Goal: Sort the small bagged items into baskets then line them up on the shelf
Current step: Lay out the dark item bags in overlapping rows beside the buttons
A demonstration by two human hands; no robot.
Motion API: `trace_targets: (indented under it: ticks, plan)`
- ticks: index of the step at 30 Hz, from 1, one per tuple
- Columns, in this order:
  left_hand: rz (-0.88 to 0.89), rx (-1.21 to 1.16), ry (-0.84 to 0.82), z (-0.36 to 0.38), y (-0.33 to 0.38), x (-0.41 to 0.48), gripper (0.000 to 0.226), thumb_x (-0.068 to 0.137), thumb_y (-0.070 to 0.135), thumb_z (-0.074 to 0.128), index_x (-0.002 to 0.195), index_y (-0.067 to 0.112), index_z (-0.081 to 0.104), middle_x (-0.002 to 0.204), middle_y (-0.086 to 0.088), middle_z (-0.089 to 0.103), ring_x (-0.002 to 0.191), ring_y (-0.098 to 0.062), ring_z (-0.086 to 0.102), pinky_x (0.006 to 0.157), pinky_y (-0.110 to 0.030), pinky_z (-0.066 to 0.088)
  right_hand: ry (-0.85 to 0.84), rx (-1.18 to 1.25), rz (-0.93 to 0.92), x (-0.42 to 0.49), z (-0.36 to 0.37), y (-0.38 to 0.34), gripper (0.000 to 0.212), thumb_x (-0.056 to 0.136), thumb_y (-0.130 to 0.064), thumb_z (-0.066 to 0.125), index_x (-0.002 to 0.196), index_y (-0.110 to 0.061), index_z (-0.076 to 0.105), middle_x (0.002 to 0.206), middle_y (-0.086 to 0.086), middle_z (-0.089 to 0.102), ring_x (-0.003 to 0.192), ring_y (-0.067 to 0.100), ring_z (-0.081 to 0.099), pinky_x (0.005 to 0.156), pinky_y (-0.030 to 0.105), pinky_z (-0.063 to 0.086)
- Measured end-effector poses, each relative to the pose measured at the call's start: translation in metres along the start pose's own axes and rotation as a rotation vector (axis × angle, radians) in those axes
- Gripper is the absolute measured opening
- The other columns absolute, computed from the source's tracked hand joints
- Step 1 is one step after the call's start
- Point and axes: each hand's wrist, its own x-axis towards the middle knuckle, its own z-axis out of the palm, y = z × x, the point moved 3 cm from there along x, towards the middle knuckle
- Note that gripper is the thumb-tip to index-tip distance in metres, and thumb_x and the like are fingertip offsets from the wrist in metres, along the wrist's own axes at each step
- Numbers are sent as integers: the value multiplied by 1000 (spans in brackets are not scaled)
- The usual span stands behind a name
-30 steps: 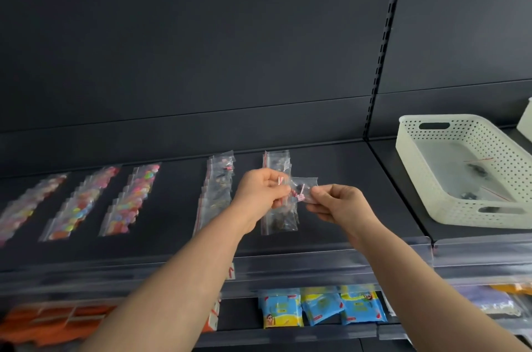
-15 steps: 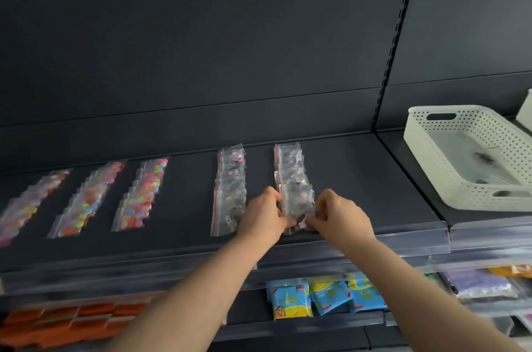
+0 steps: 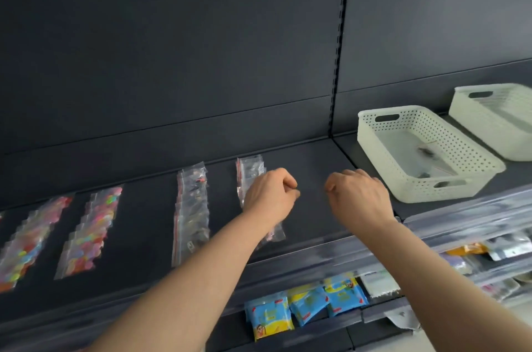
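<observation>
Several rows of small clear bags lie on the dark shelf. One row of dark-item bags sits left of centre. A second row runs under my left hand and forearm, its front bag showing near the shelf edge. My left hand hovers over that row with fingers curled and nothing in them. My right hand is also curled and holds nothing, above bare shelf to the right. A white perforated basket at the right holds a few small bags.
Two rows of colourful-bead bags lie at the left. A second white basket stands behind the first at far right. A clear plastic lip edges the shelf front. Blue-yellow packets sit on the shelf below.
Both hands laid the small bag at the front of the second clear-bag row, let go and lifted away; my right hand has moved to the right. The view has shifted right.
</observation>
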Motion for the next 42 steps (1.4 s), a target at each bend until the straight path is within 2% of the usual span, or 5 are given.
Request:
trace_targets:
  ticks: [13, 22, 29, 33, 42]
  plan:
    - [289, -43, -155, 105, 198, 89, 15, 84, 17, 72, 96, 23, 66, 97, 9, 66, 93, -11, 63, 88, -36, 54, 78, 25, 193, 37, -33, 211, 34, 93, -14, 48, 117, -35, 60, 116, -12, 62, 109, 13, 50, 77, 27, 41]
    - [301, 339, -558, 197, 253, 149, 63, 92, 23, 61, 148, 26, 32, 150, -1, 37, 136, -23, 39, 108, -38, 37, 23, 301, 194, 53, -19, 268, 48, 88, 2, 47, 129, -23, 49, 121, -6, 57, 108, 16, 52, 78, 32, 48]
    - [316, 244, -774, 221, 261, 170, 69, 79, 46, 73, 137, 32, 39, 138, 8, 45, 129, -16, 45, 106, -40, 40, -13, 307, 198, 62, -22, 281, 59, 84, 5, 48, 136, -21, 39, 128, -4, 51, 113, 16, 49, 79, 26, 43]
    - [367, 384, -957, 216, 263, 161, 63, 77, 33, 79, 130, 29, 47, 118, 11, 47, 111, -13, 50, 83, -21, 41, -42, 271, 231, 70, -22, 290, 59, 87, 2, 48, 140, -21, 35, 131, -3, 49, 116, 17, 47, 79, 29, 43]
    - [428, 429, -769, 235, 267, 150, 19, 82, 7, 64, 88, 21, 53, 86, 3, 55, 72, -17, 58, 69, -33, 57, -72, 222, 242, 80, -17, 294, 61, 84, 4, 52, 137, -23, 40, 129, -3, 51, 109, 17, 54, 74, 30, 46]
